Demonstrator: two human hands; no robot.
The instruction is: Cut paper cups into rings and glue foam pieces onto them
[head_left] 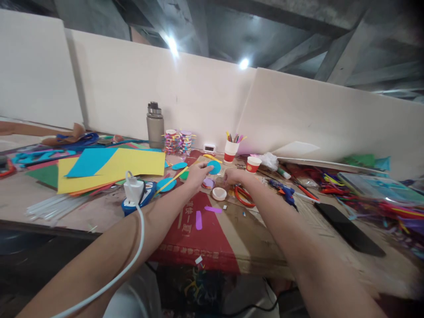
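Observation:
Both my arms reach far out over a craft table. My left hand (198, 173) pinches a teal paper disc (214, 167) at its left edge, holding it just above the cardboard sheet (212, 229). My right hand (233, 176) rests beside it on the right, fingers curled down on the table; whether it holds anything is hidden. A small white roll of tape (219, 193) and a purple disc (208, 183) lie just below the hands. Red-handled scissors (243, 196) lie under my right wrist.
Yellow and blue paper sheets (109, 170) lie at left, with a white charger and cable (134, 190) across my left arm. A grey bottle (155, 126), stacked paper discs (179, 141), cups (230, 151), a blue glue gun (286, 192) and a black phone (349, 229) stand around.

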